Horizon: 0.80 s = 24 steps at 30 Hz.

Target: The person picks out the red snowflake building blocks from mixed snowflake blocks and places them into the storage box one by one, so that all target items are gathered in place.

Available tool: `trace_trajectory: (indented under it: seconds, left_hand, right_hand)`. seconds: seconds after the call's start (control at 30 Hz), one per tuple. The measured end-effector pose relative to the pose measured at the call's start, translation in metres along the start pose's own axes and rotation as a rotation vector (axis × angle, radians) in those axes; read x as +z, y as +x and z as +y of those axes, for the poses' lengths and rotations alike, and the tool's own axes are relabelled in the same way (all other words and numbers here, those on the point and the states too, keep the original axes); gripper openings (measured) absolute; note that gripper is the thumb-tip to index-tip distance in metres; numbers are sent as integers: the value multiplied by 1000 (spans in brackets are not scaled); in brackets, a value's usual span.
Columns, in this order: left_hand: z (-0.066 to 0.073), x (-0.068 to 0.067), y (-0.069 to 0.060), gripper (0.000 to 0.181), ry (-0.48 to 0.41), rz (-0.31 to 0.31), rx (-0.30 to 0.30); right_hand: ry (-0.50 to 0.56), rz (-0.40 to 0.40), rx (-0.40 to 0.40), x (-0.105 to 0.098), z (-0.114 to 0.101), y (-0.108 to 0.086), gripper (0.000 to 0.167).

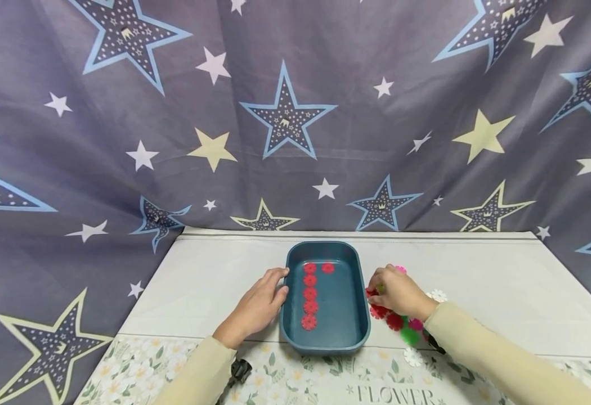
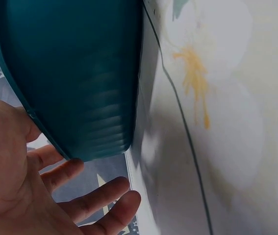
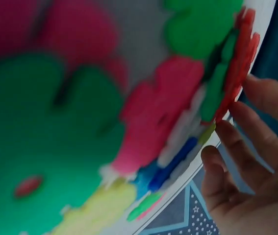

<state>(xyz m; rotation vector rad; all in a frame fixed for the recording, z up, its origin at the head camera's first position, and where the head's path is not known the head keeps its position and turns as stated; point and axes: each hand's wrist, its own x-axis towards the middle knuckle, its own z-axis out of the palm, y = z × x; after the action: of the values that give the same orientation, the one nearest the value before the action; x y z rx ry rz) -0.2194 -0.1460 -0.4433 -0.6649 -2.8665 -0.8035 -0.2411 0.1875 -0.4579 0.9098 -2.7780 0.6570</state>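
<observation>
A deep teal tray (image 1: 341, 292) holds red flower-shaped discs (image 1: 310, 293): a column of several along its left side and one more at the top of a second column. My left hand (image 1: 257, 304) rests against the tray's left rim, its fingers (image 2: 97, 198) loosely spread in the left wrist view. Just right of the tray, my right hand (image 1: 399, 289) bends over a pile of coloured discs. Its thumb and forefinger pinch at a red disc (image 3: 239, 63) on the pile's edge. The right hand hides part of the pile.
Loose discs lie around my right forearm, among them a green disc (image 1: 410, 336) and a white disc (image 1: 413, 356). A floral cloth (image 1: 138, 360) covers the table's front. A star-patterned curtain (image 1: 285, 191) hangs behind the table. Something black (image 1: 241, 370) sits by my left wrist.
</observation>
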Motion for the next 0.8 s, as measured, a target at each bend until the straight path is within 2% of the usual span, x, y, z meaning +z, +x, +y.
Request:
trace_trajectory:
  seconds: [0.13, 0.43, 0.63, 0.8]
  left_hand:
    - [1, 0, -1, 41, -2, 5, 4]
    - [0, 1, -1, 41, 1, 6, -3]
    - [1, 0, -1, 41, -2, -1, -2]
    - [0, 1, -1, 41, -2, -5, -6]
  right_hand:
    - [10, -7, 85, 2, -5, 1, 12]
    - [43, 9, 154, 0, -7, 5, 15]
    - [8, 99, 176, -18, -2, 7, 15]
    - [1, 180, 159, -39, -1, 10, 15]
